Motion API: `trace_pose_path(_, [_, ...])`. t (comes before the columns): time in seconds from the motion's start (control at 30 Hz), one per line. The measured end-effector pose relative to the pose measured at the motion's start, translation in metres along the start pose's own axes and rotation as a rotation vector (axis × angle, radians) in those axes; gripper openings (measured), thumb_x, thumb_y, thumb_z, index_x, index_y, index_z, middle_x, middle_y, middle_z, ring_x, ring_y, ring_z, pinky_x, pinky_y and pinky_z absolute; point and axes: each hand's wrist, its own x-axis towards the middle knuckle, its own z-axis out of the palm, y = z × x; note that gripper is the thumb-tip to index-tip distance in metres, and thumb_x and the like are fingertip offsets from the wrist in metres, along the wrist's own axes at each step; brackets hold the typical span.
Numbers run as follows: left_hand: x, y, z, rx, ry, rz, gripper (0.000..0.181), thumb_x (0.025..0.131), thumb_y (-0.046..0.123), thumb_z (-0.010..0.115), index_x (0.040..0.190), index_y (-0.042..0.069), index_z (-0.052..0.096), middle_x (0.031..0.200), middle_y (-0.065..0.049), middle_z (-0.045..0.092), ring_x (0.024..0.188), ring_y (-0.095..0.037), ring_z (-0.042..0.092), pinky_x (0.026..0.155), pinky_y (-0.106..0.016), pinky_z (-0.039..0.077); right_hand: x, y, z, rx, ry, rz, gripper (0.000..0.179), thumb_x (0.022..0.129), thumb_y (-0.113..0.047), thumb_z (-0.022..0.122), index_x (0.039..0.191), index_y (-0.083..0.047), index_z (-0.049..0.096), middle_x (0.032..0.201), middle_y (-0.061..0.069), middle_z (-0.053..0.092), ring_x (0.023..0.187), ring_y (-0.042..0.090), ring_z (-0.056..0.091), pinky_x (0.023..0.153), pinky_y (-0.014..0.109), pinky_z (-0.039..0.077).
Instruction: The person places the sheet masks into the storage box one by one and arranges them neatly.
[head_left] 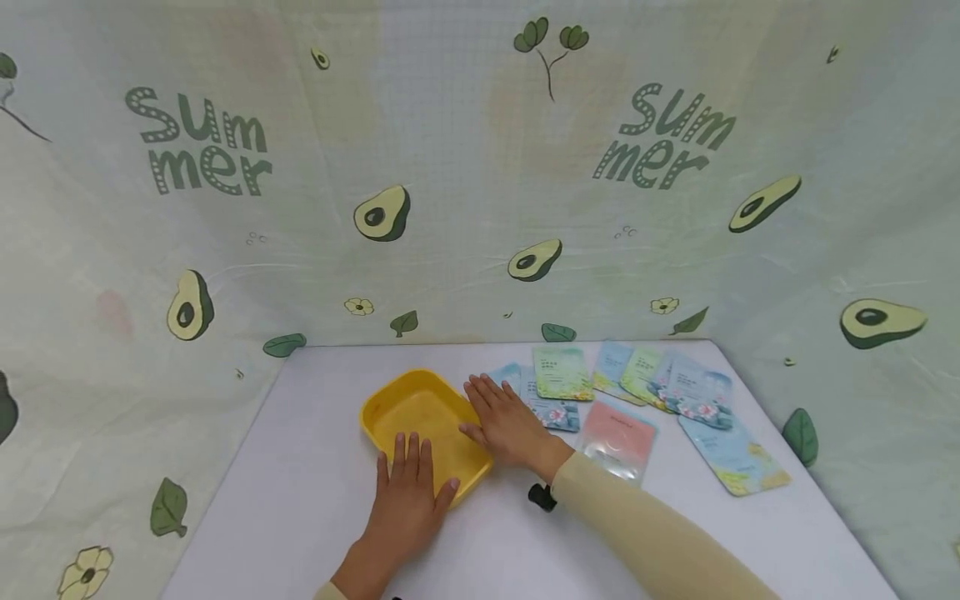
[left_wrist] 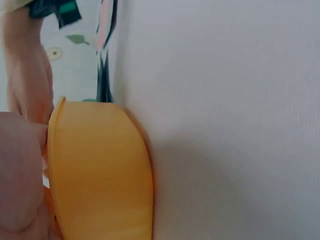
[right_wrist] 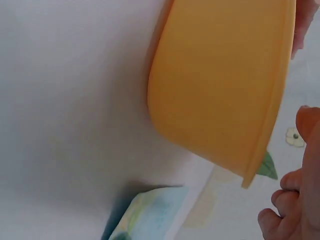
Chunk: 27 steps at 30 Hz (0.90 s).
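A yellow square plastic tray (head_left: 408, 398) with rounded corners and raised sides sits on the white table. My left hand (head_left: 407, 500) lies over its near-left rim, fingers straight and pointing into the tray. Over the right rim reaches my right hand (head_left: 510, 421), with its fingers extended toward the back and its thumb apart. Neither hand holds anything. The left wrist view shows the tray's outer wall (left_wrist: 100, 170) beside the left palm (left_wrist: 20, 170). In the right wrist view, right fingers (right_wrist: 287, 205) stand by the tray's lipped rim (right_wrist: 272, 120).
Several flat sachets lie right of the tray, among them a green one (head_left: 562, 373), a pink one (head_left: 618, 433) and a light-blue one (head_left: 735, 454). Some overlap. A printed cloth (head_left: 450, 292) hangs behind the table (head_left: 300, 450). A small black device (head_left: 542, 497) shows under the right wrist.
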Motion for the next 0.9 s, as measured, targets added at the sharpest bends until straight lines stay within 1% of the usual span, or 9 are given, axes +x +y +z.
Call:
trace_pose_path(0.13, [-0.004, 0.006, 0.003, -0.016, 0.021, 0.002, 0.08, 0.11, 0.055, 0.047, 0.156, -0.011, 0.042, 0.167, -0.031, 0.032, 0.159, -0.049, 0.021, 0.124, -0.072, 0.021, 0.006, -0.001, 0.008, 0.11, -0.091, 0.025, 0.075, 0.112, -0.053, 0.041, 0.168, -0.005, 0.025, 0.176, 0.012, 0.024, 0.164, 0.03, 0.018, 0.131, 0.053, 0.022])
trace_pose_path(0.2, [-0.004, 0.004, 0.004, -0.009, 0.027, 0.012, 0.081, 0.11, 0.056, 0.046, 0.156, -0.01, 0.042, 0.167, -0.031, 0.032, 0.159, -0.048, 0.021, 0.125, -0.07, 0.022, 0.005, -0.001, 0.013, 0.141, -0.126, 0.038, 0.075, 0.112, -0.053, 0.041, 0.168, -0.005, 0.024, 0.176, 0.011, 0.022, 0.164, 0.029, 0.017, 0.131, 0.051, 0.022])
trace_pose_path(0.27, [-0.004, 0.001, 0.006, 0.005, 0.033, 0.028, 0.082, 0.11, 0.057, 0.045, 0.156, -0.01, 0.041, 0.167, -0.03, 0.033, 0.16, -0.047, 0.021, 0.125, -0.068, 0.023, 0.002, -0.002, 0.018, 0.167, -0.136, 0.044, 0.076, 0.112, -0.053, 0.041, 0.167, -0.004, 0.025, 0.176, 0.012, 0.021, 0.164, 0.03, 0.017, 0.131, 0.051, 0.023])
trace_pose_path(0.4, [-0.005, -0.008, 0.01, 0.04, 0.059, 0.05, 0.083, 0.109, 0.058, 0.046, 0.158, -0.009, 0.038, 0.168, -0.029, 0.031, 0.16, -0.047, 0.02, 0.126, -0.066, 0.023, -0.007, -0.006, 0.022, 0.197, -0.105, 0.053, 0.079, 0.111, -0.055, 0.041, 0.166, -0.002, 0.026, 0.176, 0.015, 0.022, 0.163, 0.031, 0.019, 0.13, 0.05, 0.026])
trace_pose_path(0.5, [-0.007, -0.017, 0.01, 0.024, 0.077, 0.054, 0.084, 0.108, 0.056, 0.05, 0.159, -0.009, 0.036, 0.168, -0.03, 0.029, 0.16, -0.047, 0.019, 0.126, -0.067, 0.024, -0.018, -0.009, 0.022, 0.204, -0.084, 0.068, 0.081, 0.111, -0.058, 0.04, 0.166, 0.0, 0.027, 0.175, 0.017, 0.022, 0.163, 0.032, 0.02, 0.129, 0.051, 0.029])
trace_pose_path(0.57, [-0.008, -0.021, 0.01, -0.002, 0.075, 0.041, 0.084, 0.108, 0.055, 0.052, 0.16, -0.009, 0.035, 0.169, -0.03, 0.026, 0.16, -0.047, 0.018, 0.125, -0.068, 0.024, -0.027, -0.011, 0.021, 0.204, -0.076, 0.077, 0.082, 0.11, -0.06, 0.04, 0.165, 0.0, 0.028, 0.175, 0.018, 0.022, 0.163, 0.033, 0.021, 0.128, 0.052, 0.03])
trace_pose_path(0.63, [-0.01, -0.026, 0.009, -0.029, 0.062, 0.023, 0.084, 0.108, 0.054, 0.052, 0.161, -0.009, 0.033, 0.17, -0.029, 0.024, 0.161, -0.047, 0.017, 0.125, -0.068, 0.023, -0.037, -0.013, 0.022, 0.197, -0.063, 0.083, 0.086, 0.109, -0.063, 0.04, 0.165, 0.001, 0.029, 0.174, 0.019, 0.023, 0.163, 0.034, 0.021, 0.128, 0.055, 0.03])
trace_pose_path(0.73, [-0.012, -0.035, 0.004, -0.046, 0.037, 0.016, 0.083, 0.109, 0.051, 0.052, 0.161, -0.01, 0.031, 0.171, -0.03, 0.022, 0.16, -0.048, 0.018, 0.125, -0.069, 0.023, -0.05, -0.017, 0.023, 0.161, -0.026, 0.081, 0.09, 0.107, -0.068, 0.039, 0.162, 0.003, 0.034, 0.172, 0.022, 0.027, 0.161, 0.037, 0.025, 0.126, 0.058, 0.031])
trace_pose_path(0.9, [-0.012, -0.051, -0.006, -0.045, 0.011, 0.037, 0.077, 0.11, 0.043, 0.054, 0.16, -0.011, 0.032, 0.169, -0.031, 0.027, 0.159, -0.049, 0.022, 0.124, -0.069, 0.024, -0.07, -0.027, 0.027, 0.102, 0.022, 0.083, 0.094, 0.104, -0.071, 0.037, 0.16, 0.004, 0.038, 0.17, 0.025, 0.03, 0.159, 0.039, 0.03, 0.124, 0.06, 0.034])
